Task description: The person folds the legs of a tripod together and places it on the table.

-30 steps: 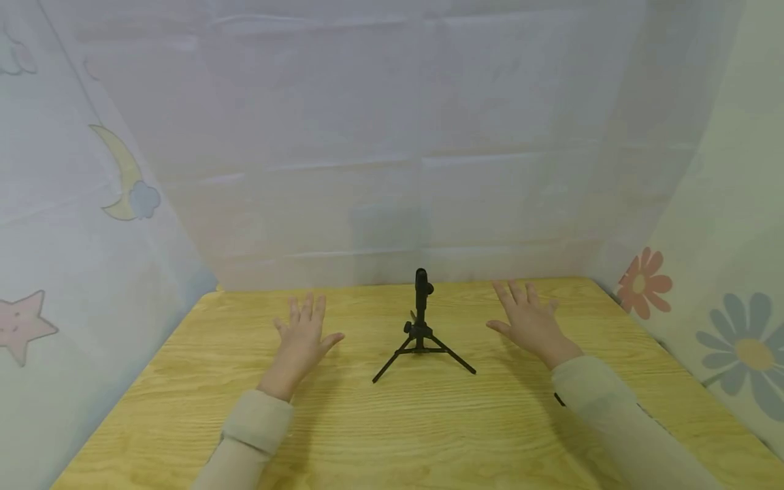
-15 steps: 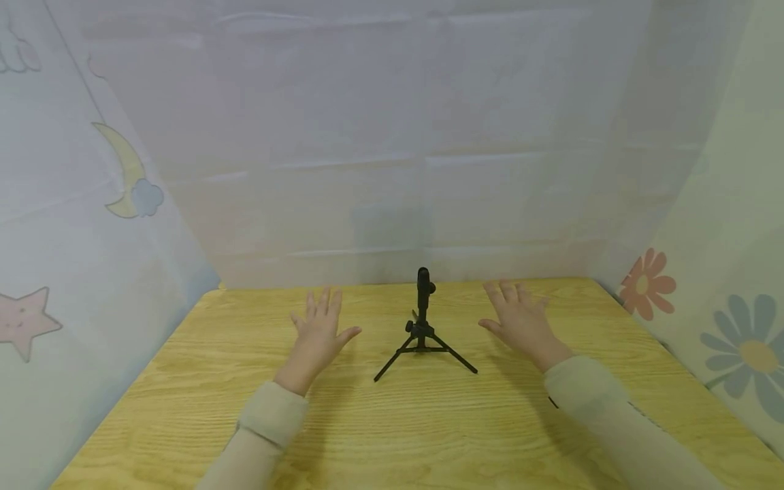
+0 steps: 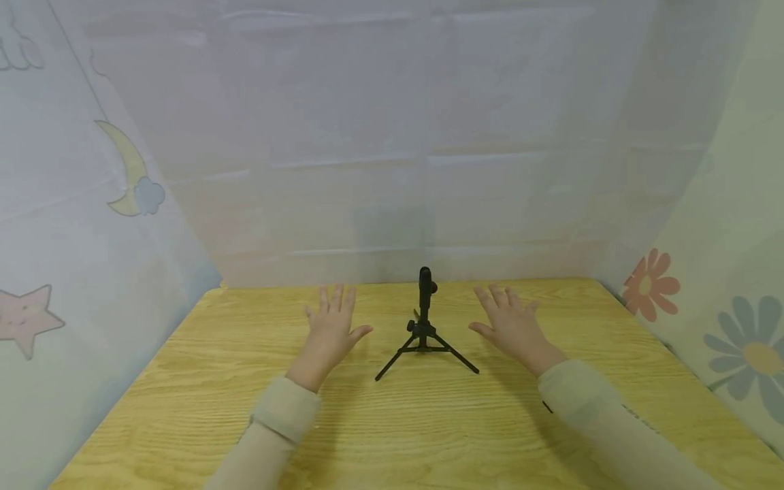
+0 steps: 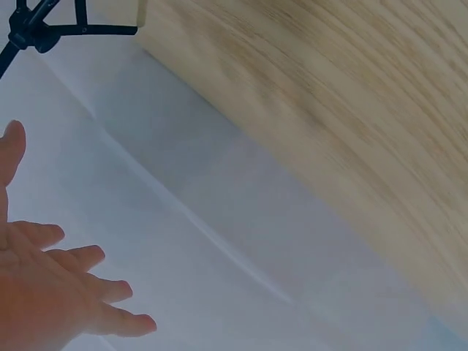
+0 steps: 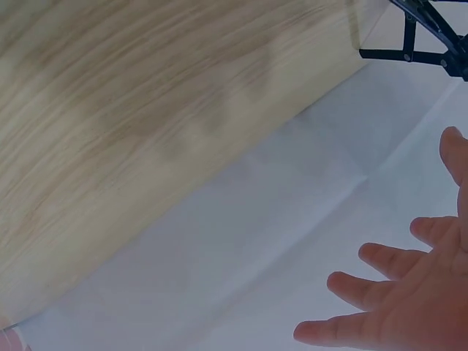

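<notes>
A small black tripod stand (image 3: pixel 424 330) stands upright on the wooden table, its legs spread. To its left, my left hand (image 3: pixel 327 337) is held with fingers spread and thumb pointing toward the stand, apart from it. On the other side my right hand (image 3: pixel 511 327) mirrors this, fingers splayed and holding nothing. The left wrist view shows part of the stand (image 4: pixel 33 25) at the top left, away from the left hand (image 4: pixel 55 292). In the right wrist view, the stand's legs (image 5: pixel 409 55) appear at the top right, above the right hand (image 5: pixel 409 292).
The wooden table (image 3: pixel 404 435) reaches back to a pale hanging sheet (image 3: pixel 392 136). Side sheets carry a moon (image 3: pixel 128 170), a star and flowers (image 3: pixel 652 286). A small dark thing (image 3: pixel 547 407) shows by the right sleeve, too little visible to identify.
My left hand has moved right, nearer the stand. My right hand has shifted slightly left toward it. Both keep their fingers spread, and the stand stays in place.
</notes>
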Available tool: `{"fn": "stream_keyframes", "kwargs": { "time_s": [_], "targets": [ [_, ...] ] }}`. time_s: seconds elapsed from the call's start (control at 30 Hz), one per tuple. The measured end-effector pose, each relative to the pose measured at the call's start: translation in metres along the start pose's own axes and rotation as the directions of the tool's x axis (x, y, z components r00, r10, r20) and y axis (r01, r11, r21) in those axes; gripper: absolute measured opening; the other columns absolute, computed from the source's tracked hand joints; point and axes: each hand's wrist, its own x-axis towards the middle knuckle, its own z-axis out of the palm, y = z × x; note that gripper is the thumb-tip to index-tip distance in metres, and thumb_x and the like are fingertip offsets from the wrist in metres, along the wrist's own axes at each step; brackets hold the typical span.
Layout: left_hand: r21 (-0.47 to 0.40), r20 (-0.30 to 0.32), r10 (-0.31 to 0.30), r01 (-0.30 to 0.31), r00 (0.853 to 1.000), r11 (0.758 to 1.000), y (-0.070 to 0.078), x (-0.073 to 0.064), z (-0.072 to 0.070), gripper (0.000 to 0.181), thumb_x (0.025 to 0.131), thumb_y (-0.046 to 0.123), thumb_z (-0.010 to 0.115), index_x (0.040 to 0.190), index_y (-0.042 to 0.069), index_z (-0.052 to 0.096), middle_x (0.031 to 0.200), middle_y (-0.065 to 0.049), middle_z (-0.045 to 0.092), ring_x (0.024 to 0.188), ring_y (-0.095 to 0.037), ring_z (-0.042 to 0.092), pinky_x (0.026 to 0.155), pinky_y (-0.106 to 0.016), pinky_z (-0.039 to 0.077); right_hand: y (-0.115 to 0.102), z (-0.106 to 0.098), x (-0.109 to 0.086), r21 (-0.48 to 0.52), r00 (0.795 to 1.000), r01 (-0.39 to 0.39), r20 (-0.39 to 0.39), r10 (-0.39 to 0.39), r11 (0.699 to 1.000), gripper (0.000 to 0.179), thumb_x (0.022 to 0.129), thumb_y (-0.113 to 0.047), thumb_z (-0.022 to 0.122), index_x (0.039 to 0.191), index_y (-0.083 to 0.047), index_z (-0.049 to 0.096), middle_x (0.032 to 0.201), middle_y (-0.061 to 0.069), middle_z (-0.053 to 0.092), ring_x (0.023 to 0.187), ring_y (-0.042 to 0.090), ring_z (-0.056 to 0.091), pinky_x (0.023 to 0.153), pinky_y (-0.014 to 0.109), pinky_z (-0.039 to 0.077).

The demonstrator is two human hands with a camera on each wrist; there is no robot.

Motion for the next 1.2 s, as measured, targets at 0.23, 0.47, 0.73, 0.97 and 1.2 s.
{"fn": "stream_keyframes", "kwargs": {
  "time_s": [0.23, 0.47, 0.73, 0.97, 1.2],
  "targets": [
    [-0.082, 0.020, 0.016, -0.015, 1.000, 0.997, 0.008, 0.001, 0.004, 0.080, 0.094, 0.038, 0.063, 0.151, -0.001, 0.025, 0.155, -0.028, 0.019, 0.141, -0.051, 0.007, 0.107, -0.069, 0.012, -0.005, 0.008, 0.002, 0.035, 1.000, 0.018, -0.011, -0.018, 0.999, 0.068, 0.095, -0.037, 0.062, 0.148, -0.002, 0.035, 0.144, 0.032, 0.036, 0.130, 0.057, 0.031, 0.089, 0.082, 0.024],
    [-0.108, 0.027, 0.041, -0.038, 0.999, 0.993, 0.016, 0.003, 0.007, 0.075, 0.095, 0.037, 0.061, 0.149, -0.004, 0.028, 0.152, -0.028, 0.026, 0.140, -0.050, 0.017, 0.108, -0.066, 0.019, -0.012, 0.011, 0.002, 0.035, 0.999, 0.042, -0.032, -0.041, 0.999, 0.066, 0.095, -0.036, 0.063, 0.145, -0.002, 0.038, 0.141, 0.032, 0.041, 0.123, 0.057, 0.041, 0.088, 0.079, 0.031],
    [-0.157, 0.041, 0.062, -0.054, 0.997, 0.986, 0.025, 0.006, 0.006, 0.074, 0.096, 0.037, 0.060, 0.149, -0.005, 0.030, 0.151, -0.027, 0.029, 0.139, -0.044, 0.026, 0.111, -0.057, 0.023, -0.021, 0.011, 0.000, 0.067, 0.998, 0.063, -0.036, -0.060, 0.996, 0.064, 0.095, -0.035, 0.063, 0.145, -0.001, 0.040, 0.139, 0.030, 0.045, 0.120, 0.053, 0.046, 0.087, 0.072, 0.039],
    [-0.193, 0.012, 0.082, -0.078, 0.997, 0.978, 0.029, 0.010, 0.007, 0.071, 0.095, 0.035, 0.062, 0.146, -0.007, 0.034, 0.148, -0.027, 0.036, 0.137, -0.041, 0.033, 0.111, -0.050, 0.028, -0.025, 0.012, 0.000, 0.152, 0.998, 0.066, -0.012, -0.065, 0.986, 0.061, 0.096, -0.033, 0.062, 0.143, -0.001, 0.042, 0.137, 0.031, 0.046, 0.117, 0.054, 0.048, 0.080, 0.065, 0.048],
    [-0.257, 0.020, 0.084, -0.076, 0.996, 0.963, 0.038, 0.015, 0.008, 0.068, 0.097, 0.033, 0.061, 0.147, -0.004, 0.033, 0.148, -0.023, 0.038, 0.136, -0.038, 0.036, 0.112, -0.049, 0.028, -0.031, 0.016, 0.001, 0.228, 0.997, 0.036, 0.051, -0.049, 0.973, 0.057, 0.096, -0.030, 0.063, 0.140, 0.002, 0.046, 0.133, 0.031, 0.050, 0.113, 0.049, 0.054, 0.075, 0.055, 0.053]
  ]
}}
